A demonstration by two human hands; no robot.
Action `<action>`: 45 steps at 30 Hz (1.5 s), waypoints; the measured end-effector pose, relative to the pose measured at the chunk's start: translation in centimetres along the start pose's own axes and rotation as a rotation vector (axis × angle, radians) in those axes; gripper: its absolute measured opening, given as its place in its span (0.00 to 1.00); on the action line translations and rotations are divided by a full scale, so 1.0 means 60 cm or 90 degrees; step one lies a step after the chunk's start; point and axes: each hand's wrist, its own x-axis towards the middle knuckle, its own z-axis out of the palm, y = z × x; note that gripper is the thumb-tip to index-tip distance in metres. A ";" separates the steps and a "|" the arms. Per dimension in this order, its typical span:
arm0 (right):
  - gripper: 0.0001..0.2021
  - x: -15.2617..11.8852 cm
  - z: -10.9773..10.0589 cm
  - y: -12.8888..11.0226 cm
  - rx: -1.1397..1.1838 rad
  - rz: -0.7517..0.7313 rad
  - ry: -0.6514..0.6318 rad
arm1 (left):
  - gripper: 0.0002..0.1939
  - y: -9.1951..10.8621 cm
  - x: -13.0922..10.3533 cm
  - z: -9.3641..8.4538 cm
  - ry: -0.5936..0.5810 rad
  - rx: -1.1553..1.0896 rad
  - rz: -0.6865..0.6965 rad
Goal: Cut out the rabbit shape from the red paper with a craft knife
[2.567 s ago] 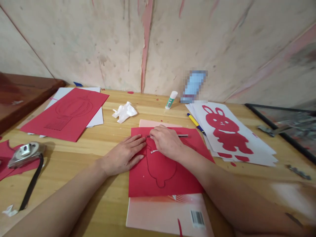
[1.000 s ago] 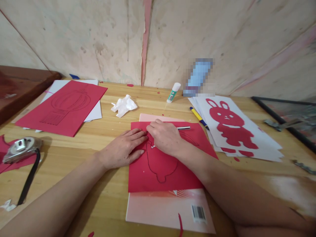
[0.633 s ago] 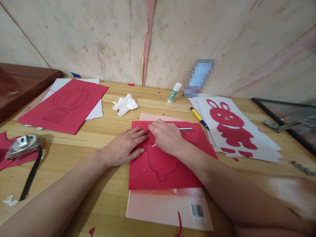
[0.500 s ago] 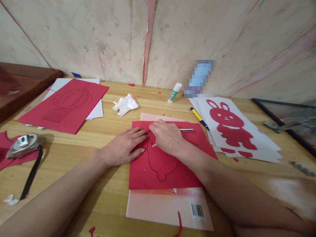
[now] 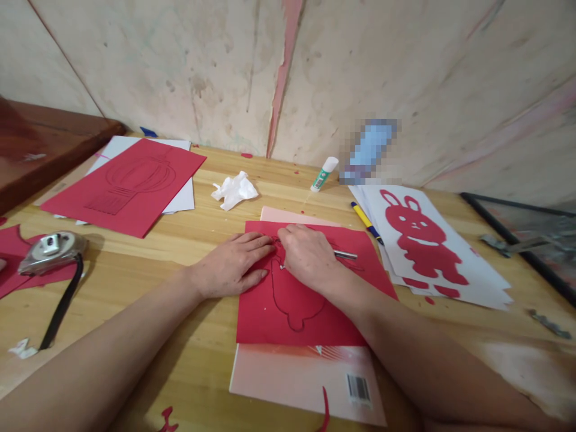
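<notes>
A red paper sheet [image 5: 310, 324] with a dark drawn outline lies on a pale pink booklet [image 5: 301, 372]. My left hand [image 5: 236, 264] rests flat on the sheet's left edge, fingers stretched toward the drawing. Closed over the upper middle of the sheet, my right hand [image 5: 308, 255] grips a slim silver craft knife [image 5: 346, 255], whose back end sticks out to the right. The hand hides its tip. Just left of the right hand, a small pale spot shows on the outline.
A tape measure [image 5: 51, 255] lies at left, below red paper with a lantern drawing [image 5: 135, 186]. Crumpled tissue [image 5: 234, 190], a glue stick [image 5: 324, 174] and a yellow-blue pen [image 5: 366, 222] lie behind. A red rabbit cutout [image 5: 425, 264] rests on white sheets at right. A fingertip [image 5: 2, 263] shows at the left edge.
The view has shifted slightly. The knife's back end now tilts lower to the right, with the right hand in nearly the same spot. A fingertip has appeared at the far left edge.
</notes>
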 end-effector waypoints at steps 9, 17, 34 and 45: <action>0.10 0.000 -0.004 -0.007 -0.024 0.022 -0.015 | 0.24 0.003 0.006 -0.002 -0.001 0.003 0.010; 0.11 -0.003 -0.003 -0.009 -0.037 0.026 -0.019 | 0.22 0.006 0.007 -0.002 -0.006 0.008 0.001; 0.11 -0.005 -0.002 -0.006 -0.046 0.026 -0.033 | 0.21 0.006 0.006 -0.002 0.001 0.013 0.003; 0.10 -0.008 0.008 -0.001 -0.046 0.027 0.001 | 0.25 0.007 0.005 0.003 0.010 0.022 -0.003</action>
